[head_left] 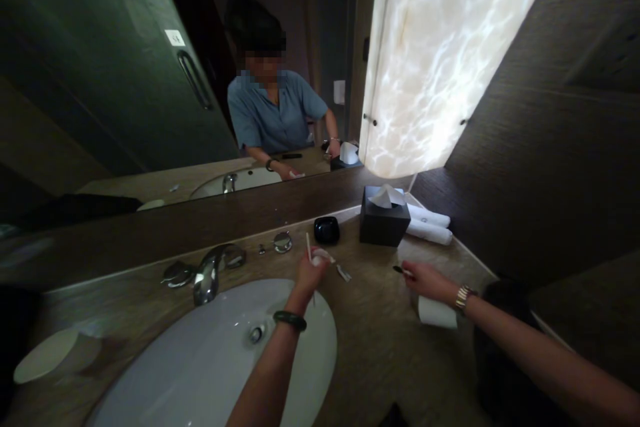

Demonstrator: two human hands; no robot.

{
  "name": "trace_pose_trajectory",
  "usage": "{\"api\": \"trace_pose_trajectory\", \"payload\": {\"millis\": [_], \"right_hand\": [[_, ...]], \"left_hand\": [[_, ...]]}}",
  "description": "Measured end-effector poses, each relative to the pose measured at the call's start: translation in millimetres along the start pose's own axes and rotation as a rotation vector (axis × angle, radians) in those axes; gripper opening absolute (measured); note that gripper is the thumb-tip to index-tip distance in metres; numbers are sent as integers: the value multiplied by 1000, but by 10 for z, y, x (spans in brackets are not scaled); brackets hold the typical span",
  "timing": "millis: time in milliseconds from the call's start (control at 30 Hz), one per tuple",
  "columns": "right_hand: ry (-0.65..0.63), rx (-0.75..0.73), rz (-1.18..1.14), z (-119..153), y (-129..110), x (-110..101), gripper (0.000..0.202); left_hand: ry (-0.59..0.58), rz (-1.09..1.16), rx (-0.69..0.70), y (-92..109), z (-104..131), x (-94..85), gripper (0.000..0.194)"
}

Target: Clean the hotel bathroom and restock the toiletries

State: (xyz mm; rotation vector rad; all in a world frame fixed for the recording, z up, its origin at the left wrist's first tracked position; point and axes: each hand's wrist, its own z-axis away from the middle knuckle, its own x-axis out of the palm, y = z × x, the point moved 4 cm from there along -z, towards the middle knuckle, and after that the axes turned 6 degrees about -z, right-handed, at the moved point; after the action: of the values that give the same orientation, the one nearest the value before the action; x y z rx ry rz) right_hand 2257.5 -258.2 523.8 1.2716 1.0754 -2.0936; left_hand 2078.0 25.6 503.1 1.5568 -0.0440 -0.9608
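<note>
My left hand [311,270] is closed over the right rim of the white sink [200,360], a dark bangle at its wrist. A thin white stick [309,245] stands up from its fingers, and something white and soft, like tissue [324,255], is in the same grip. On the counter just right of it lies a small whitish tube-like item [344,272]. My right hand [426,280], wearing a metal bracelet, pinches a small slim item with a dark tip [399,269]; its kind is unclear. Below that hand rests a white paper roll [437,313].
A dark tissue box [384,223] stands by the wall, with rolled white towels [430,230] behind it. A black dish [327,230] sits near the mirror. The chrome faucet [207,277] is behind the sink; a white bowl-like container [55,355] is far left.
</note>
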Motion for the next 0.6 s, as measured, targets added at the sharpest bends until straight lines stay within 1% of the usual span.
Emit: {"api": "trace_pose_trajectory", "payload": {"millis": [100, 167, 233, 333, 400, 467, 533, 600], "right_hand": [[149, 16, -181, 282, 154, -127, 20], [184, 24, -187, 566, 235, -148, 22], [172, 38, -135, 861, 285, -109, 26], [97, 95, -49, 1176, 347, 21, 48], [58, 135, -4, 1255, 399, 105, 62], [35, 132, 29, 1247, 444, 166, 71], [18, 92, 46, 1193, 473, 202, 71], [22, 40, 33, 1126, 476, 211, 65]], "left_hand": [[-154, -207, 110, 29, 223, 245, 41], [-228, -345, 177, 105, 279, 370, 46], [-288, -463, 222, 185, 301, 448, 49], [-338, -586, 243, 271, 304, 482, 48], [-343, -626, 227, 314, 286, 479, 41], [-343, -624, 205, 368, 271, 490, 35], [-346, -574, 177, 435, 308, 540, 31], [-368, -466, 143, 499, 458, 658, 25]]}}
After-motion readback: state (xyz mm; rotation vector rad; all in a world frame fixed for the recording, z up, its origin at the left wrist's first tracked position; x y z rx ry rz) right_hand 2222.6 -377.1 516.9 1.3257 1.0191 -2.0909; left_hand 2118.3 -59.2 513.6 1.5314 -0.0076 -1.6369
